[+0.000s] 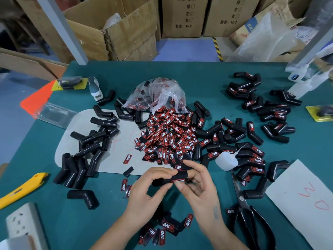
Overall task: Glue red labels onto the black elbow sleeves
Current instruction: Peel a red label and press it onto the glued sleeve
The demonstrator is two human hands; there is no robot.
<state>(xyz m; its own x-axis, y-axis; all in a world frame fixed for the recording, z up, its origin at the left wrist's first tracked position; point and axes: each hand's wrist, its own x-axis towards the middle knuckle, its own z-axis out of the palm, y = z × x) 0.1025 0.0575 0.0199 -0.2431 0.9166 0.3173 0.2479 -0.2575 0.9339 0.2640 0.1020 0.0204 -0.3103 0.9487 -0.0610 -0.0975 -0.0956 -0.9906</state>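
Even, cool overhead light filled the room, throwing only soft, short shadows. The plastic bag (158, 94) caught mild glare. Straight lines bowed hard toward the edges (a wide lens), and the corners looked soft, slightly smeared.

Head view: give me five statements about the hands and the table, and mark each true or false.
1. Both hands hold one black elbow sleeve between them. True: the left hand and right hand both have a grip on it.
2. The glue bottle is in the right hand. False: it lies on the table, among labelled sleeves.
3. The scissors lie to the right of the hands. True.
4. The yellow utility knife lies on the heap of red labels. False: it lies at the table's left edge, apart from the heap.
5. The sleeves on the left already bear labels. False: they are plain black.
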